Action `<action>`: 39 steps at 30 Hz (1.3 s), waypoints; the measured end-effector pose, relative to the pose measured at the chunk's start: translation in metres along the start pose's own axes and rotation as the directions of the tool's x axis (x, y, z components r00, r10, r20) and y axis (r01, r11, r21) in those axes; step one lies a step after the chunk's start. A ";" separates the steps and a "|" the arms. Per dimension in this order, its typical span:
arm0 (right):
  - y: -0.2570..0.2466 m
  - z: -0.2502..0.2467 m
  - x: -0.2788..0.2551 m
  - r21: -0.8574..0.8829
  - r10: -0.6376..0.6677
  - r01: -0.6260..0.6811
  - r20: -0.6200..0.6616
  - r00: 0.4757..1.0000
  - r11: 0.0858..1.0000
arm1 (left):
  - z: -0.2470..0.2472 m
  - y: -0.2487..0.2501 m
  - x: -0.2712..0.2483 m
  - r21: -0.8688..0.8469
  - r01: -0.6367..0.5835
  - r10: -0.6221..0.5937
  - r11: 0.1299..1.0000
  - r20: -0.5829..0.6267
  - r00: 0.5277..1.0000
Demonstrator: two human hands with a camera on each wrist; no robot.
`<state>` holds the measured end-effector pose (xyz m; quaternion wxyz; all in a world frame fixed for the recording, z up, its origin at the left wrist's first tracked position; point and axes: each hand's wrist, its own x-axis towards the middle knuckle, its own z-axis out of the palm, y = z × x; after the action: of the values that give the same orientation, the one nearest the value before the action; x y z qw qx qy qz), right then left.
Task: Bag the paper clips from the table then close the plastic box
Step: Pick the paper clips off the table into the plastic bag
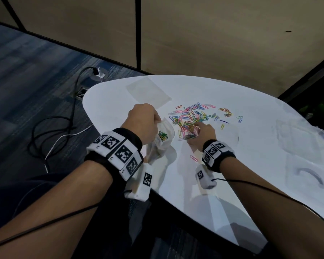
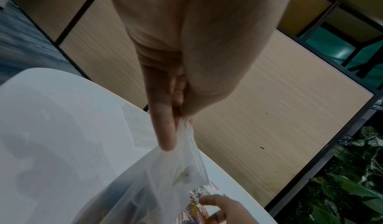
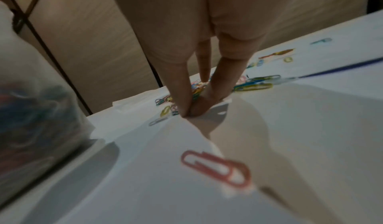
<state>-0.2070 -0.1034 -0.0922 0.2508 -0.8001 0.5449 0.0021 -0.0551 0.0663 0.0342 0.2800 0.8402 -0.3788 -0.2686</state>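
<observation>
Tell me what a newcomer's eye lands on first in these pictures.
First, the bright scatter of coloured paper clips in the middle of the white table, where the right hand reaches into its near edge. Next, the clear plastic bag held up by the left hand beside it, a few clips already inside. One pink clip lies apart, nearer the person.

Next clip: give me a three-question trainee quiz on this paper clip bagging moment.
1. True or false: the plastic bag already holds some clips.
2. Which hand pinches the bag's rim? A) left hand B) right hand
3. Fill in: a lone pink clip lies on the table close to the right ____.

Key: 1 true; 2 A; 3 wrist.
</observation>
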 end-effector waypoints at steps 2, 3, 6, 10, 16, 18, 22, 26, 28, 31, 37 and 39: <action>-0.002 0.004 0.006 -0.073 -0.090 0.087 -0.044 0.995 0.994 | 0.001 0.000 0.001 0.003 -0.003 0.003 1.000 0.004 1.000; -0.001 0.006 0.008 -0.123 -0.148 0.141 -0.055 0.987 0.982 | 0.001 0.001 0.002 0.011 -0.005 0.005 1.000 0.006 1.000; 0.001 0.010 0.013 -0.260 -0.298 0.275 -0.053 0.953 0.926 | 0.003 0.003 0.003 0.032 -0.017 0.016 0.999 0.012 1.000; -0.004 0.001 0.012 -0.311 -0.319 0.283 -0.070 0.945 0.907 | 0.006 0.005 0.004 0.039 -0.016 0.016 0.999 0.016 1.000; 0.016 -0.027 0.014 0.091 -0.013 0.018 -0.057 0.998 0.996 | 0.008 0.007 0.003 0.037 -0.025 0.024 0.999 0.027 0.999; 0.026 -0.040 0.015 0.423 0.135 -0.140 0.043 0.990 0.895 | 0.007 0.008 0.003 0.039 -0.021 0.020 0.999 0.030 0.999; 0.019 -0.069 0.006 0.864 0.119 -0.257 0.229 0.966 0.432 | 0.009 0.013 0.002 0.052 -0.016 0.015 0.999 0.027 1.000; -0.019 -0.091 -0.022 0.926 -0.153 -0.326 0.356 0.922 0.190 | 0.011 0.018 0.000 0.057 -0.016 0.014 0.998 0.031 0.999; -0.037 -0.091 -0.037 0.911 -0.256 -0.342 0.396 0.882 0.229 | 0.011 0.020 -0.001 0.067 -0.016 0.014 0.998 0.031 0.999; -0.059 -0.079 -0.058 0.869 -0.314 -0.302 0.435 0.844 0.393 | 0.012 0.022 -0.002 0.067 -0.019 0.017 0.998 0.020 1.000; -0.073 -0.044 -0.072 0.457 -0.281 0.230 0.046 0.959 0.860 | 0.012 0.023 -0.002 0.066 -0.028 0.026 0.997 0.018 0.999; -0.076 -0.036 -0.076 0.346 -0.341 0.334 -0.042 0.939 0.877 | 0.012 0.021 -0.001 0.062 -0.029 0.028 0.998 0.023 0.999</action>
<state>-0.1814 -0.0301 -0.0091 0.3903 -0.8256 0.3861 -0.1302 -0.0740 0.0523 0.0408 0.2532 0.8401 -0.4019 -0.2619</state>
